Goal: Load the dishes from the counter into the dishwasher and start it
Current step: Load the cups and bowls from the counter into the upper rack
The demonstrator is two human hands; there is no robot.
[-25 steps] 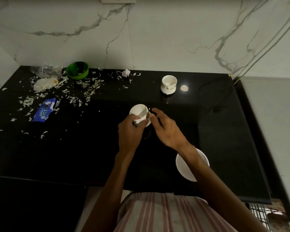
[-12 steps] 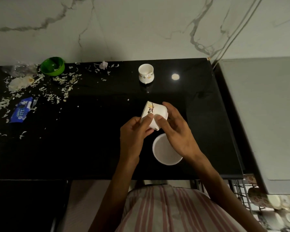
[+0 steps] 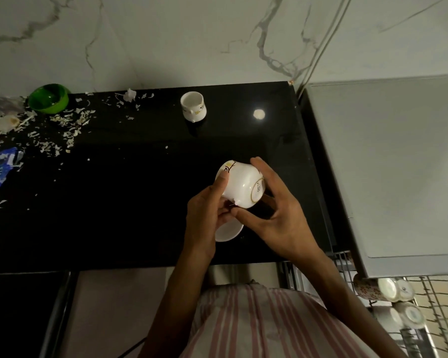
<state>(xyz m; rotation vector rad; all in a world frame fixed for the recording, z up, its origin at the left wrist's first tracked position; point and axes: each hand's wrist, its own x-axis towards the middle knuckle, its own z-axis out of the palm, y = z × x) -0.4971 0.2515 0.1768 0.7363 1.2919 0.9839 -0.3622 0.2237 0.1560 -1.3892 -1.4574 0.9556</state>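
Observation:
A white cup (image 3: 241, 184) with a gold-ringed base is tipped on its side above the black counter (image 3: 119, 192), its base facing me. My left hand (image 3: 207, 215) grips its near side, thumb on the rim. My right hand (image 3: 274, 210) wraps round it from the right, fingers over the top and thumb beneath. Under my hands a white saucer (image 3: 226, 232) lies on the counter, partly hidden. A second white cup (image 3: 193, 106) stands upright at the back. The dishwasher rack (image 3: 429, 306) at lower right holds several cups (image 3: 383, 290) on their sides.
A green bowl (image 3: 49, 98), scattered white peelings (image 3: 62, 125) and a blue wrapper (image 3: 0, 167) litter the counter's left side. The grey top of the dishwasher (image 3: 388, 161) adjoins the counter on the right. A marble wall (image 3: 192, 40) runs behind.
Both hands have lifted the cup off the counter and tipped it over so its base faces me. The view has shifted right, bringing the dishwasher rack into sight.

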